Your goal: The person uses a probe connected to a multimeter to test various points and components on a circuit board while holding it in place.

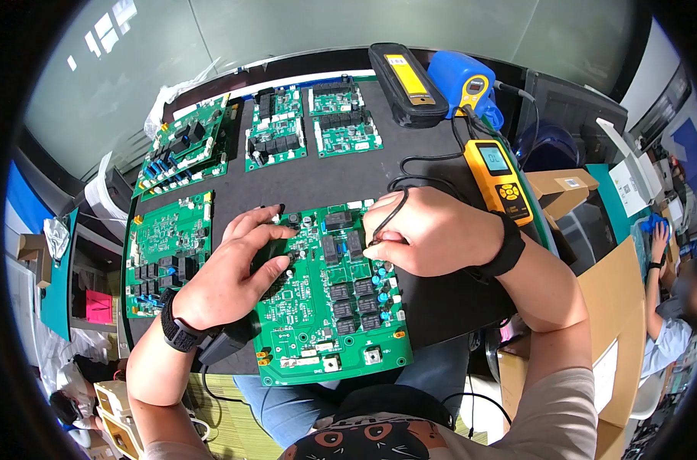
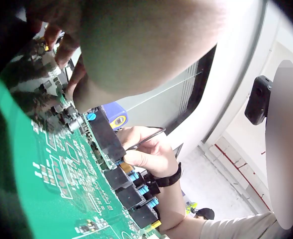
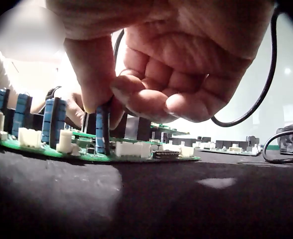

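Observation:
A large green circuit board (image 1: 287, 337) with black relays and blue capacitors lies at the front of the dark table. My left hand (image 1: 229, 272) rests over its upper left part, fingers spread and fingertips among the small components. Over the board's right side, my right hand (image 1: 432, 234) pinches the end of a thin black cable (image 1: 401, 205) between thumb and fingers, close to the relays. In the right wrist view, those fingertips come down behind a blue capacitor (image 3: 102, 130) on the board's edge; the very tip of what they hold is hidden.
A yellow handheld meter (image 1: 498, 180) lies at the right with black cables beside it. Behind it stand a blue station (image 1: 448, 73) and a black-and-yellow case (image 1: 402, 84). More circuit boards (image 1: 183, 149) lie at the back and left. Cardboard boxes (image 1: 613, 307) stand on the right.

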